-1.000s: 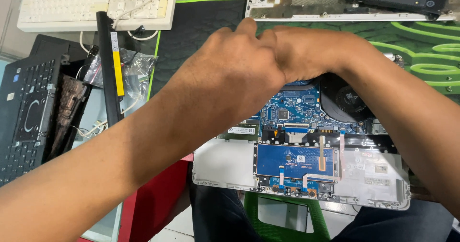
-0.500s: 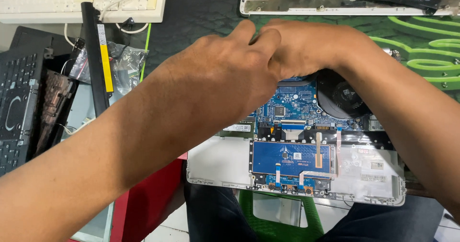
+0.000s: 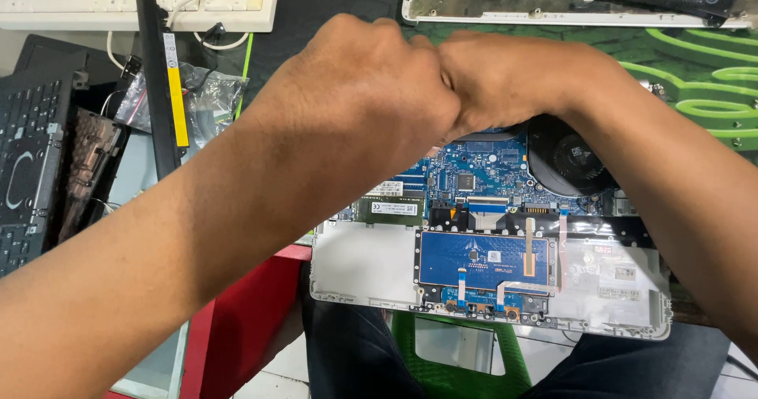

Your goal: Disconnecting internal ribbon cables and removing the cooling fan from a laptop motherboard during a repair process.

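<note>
An opened laptop base [image 3: 355,269] lies in front of me, its white shell holding a blue circuit board [image 3: 474,170], a black round fan [image 3: 572,162] and a blue touchpad board [image 3: 482,258]. My left hand [image 3: 367,103] and my right hand [image 3: 505,79] are pressed knuckle to knuckle over the far part of the board. Both have fingers curled downward, and the fingertips and anything under them are hidden.
A long black battery with a yellow label [image 3: 162,91] lies at the left beside a clear plastic bag [image 3: 205,103] and a black laptop keyboard part [image 3: 31,162]. A white keyboard [image 3: 134,0] and another white laptop shell [image 3: 553,0] sit at the back. A green mat [image 3: 703,67] is on the right.
My hands stay together over the board; they have shifted slightly, and the view has drifted a little.
</note>
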